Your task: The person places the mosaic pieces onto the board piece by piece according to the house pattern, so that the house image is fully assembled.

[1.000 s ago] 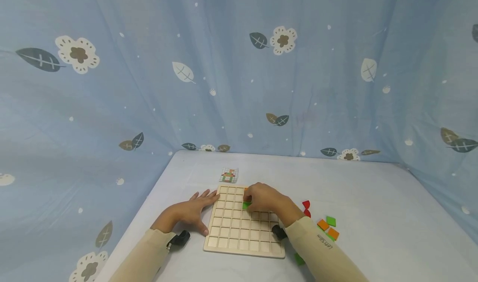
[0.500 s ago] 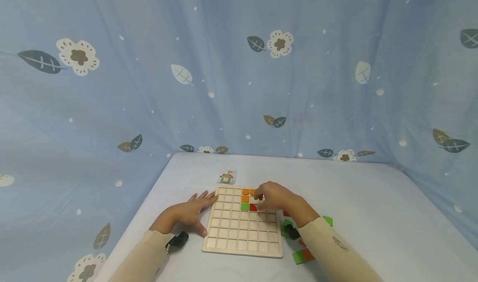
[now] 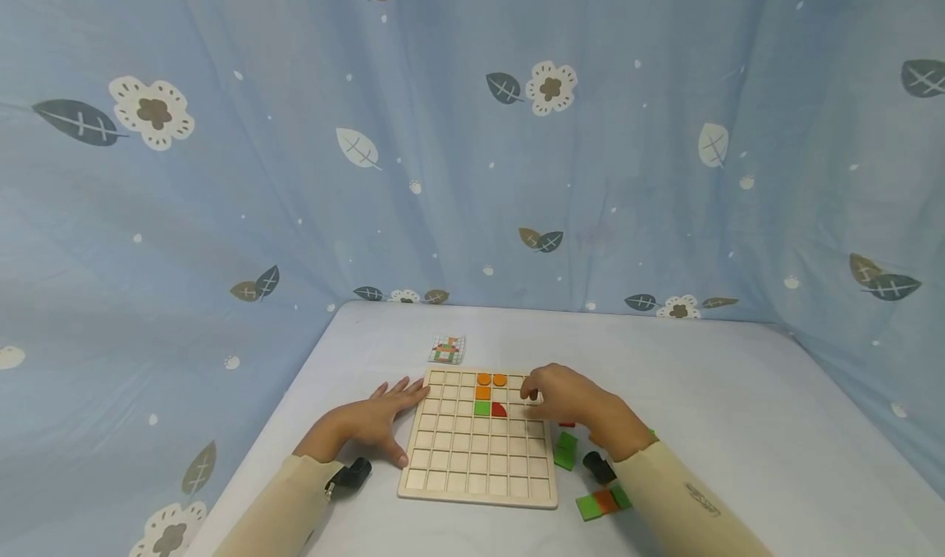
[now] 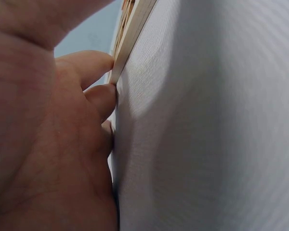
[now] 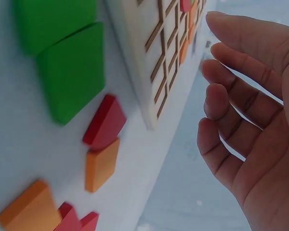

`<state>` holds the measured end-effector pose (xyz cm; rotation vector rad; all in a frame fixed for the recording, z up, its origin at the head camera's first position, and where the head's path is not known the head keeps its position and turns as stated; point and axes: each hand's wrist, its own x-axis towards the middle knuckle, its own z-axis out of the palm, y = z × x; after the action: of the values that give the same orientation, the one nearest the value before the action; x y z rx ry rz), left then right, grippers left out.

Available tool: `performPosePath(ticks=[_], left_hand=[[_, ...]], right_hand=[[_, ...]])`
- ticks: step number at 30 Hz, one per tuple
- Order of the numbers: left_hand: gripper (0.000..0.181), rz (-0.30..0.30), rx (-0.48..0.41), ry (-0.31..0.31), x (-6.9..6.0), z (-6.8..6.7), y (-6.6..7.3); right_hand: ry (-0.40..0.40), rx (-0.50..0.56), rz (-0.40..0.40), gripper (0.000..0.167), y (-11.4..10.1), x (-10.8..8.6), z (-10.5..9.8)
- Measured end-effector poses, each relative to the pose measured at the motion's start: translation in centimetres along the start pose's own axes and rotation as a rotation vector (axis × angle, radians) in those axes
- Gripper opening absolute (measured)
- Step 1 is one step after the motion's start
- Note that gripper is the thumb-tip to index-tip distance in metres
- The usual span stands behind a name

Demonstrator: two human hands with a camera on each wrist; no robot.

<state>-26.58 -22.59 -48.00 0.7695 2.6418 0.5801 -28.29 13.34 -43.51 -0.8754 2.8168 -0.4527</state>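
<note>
A wooden grid board point(image 3: 458, 463) lies on the white table. My left hand point(image 3: 372, 422) rests at its left edge with fingers spread; the left wrist view shows fingertips touching the board's side. Over the right part of the board hovers my right hand point(image 3: 572, 397), loosely bent. In the right wrist view thumb and fingers stand apart, holding nothing. Two orange discs point(image 3: 483, 380), an orange square tile point(image 3: 483, 393), a green square tile point(image 3: 482, 408) and a red quarter-round tile point(image 3: 499, 410) sit in cells. The right hand covers some cells.
Behind the board lies a small pattern card point(image 3: 446, 349). Right of the board are green tiles point(image 3: 565, 450), a row of green and orange tiles point(image 3: 605, 502), and red tiles point(image 5: 106, 122) beside orange ones point(image 5: 102, 164). A patterned blue curtain point(image 3: 443, 130) hangs behind.
My right hand has let go of the red quarter-round tile, now lying beside the green tile, and has drawn back to the right. My left hand stays at the board's edge.
</note>
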Motion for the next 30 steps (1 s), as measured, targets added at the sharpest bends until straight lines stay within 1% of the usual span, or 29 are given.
performPosePath(ticks=[4, 6, 9, 14, 16, 20, 22, 25, 30], left_hand=[[0.125, 0.003, -0.006, -0.004, 0.1, 0.1, -0.1], [0.125, 0.007, -0.011, -0.004, 0.2, 0.1, -0.1], [0.126, 0.009, -0.007, -0.005, 0.3, 0.1, -0.1], [0.126, 0.002, -0.006, -0.003, 0.3, 0.0, 0.0], [0.127, -0.001, -0.009, -0.003, 0.2, -0.1, 0.0], [0.127, -0.009, -0.008, 0.002, 0.1, -0.1, 0.0], [0.127, -0.012, -0.001, 0.003, 0.1, 0.0, 0.0], [0.127, -0.008, 0.008, 0.002, 0.2, 0.1, 0.0], [0.127, -0.01, -0.001, -0.001, 0.3, 0.1, 0.0]], right_hand=[[0.006, 0.002, 0.013, 0.018, 0.6, -1.0, 0.1], [0.018, -0.021, 0.007, 0.017, 0.9, -1.5, 0.1], [0.02, -0.012, 0.018, 0.017, 1.3, -2.2, 0.2], [0.007, 0.054, 0.058, 0.018, 1.5, -3.1, 0.4], [0.001, 0.062, 0.076, 0.019, 1.5, -3.4, 0.5], [0.0, 0.032, 0.094, 0.022, 1.9, -3.7, 0.9], [-0.001, 0.02, 0.09, 0.023, 2.1, -3.8, 1.1], [0.004, 0.01, 0.06, 0.022, 2.4, -4.0, 1.4], [0.005, -0.02, 0.02, 0.014, 2.8, -4.4, 1.2]])
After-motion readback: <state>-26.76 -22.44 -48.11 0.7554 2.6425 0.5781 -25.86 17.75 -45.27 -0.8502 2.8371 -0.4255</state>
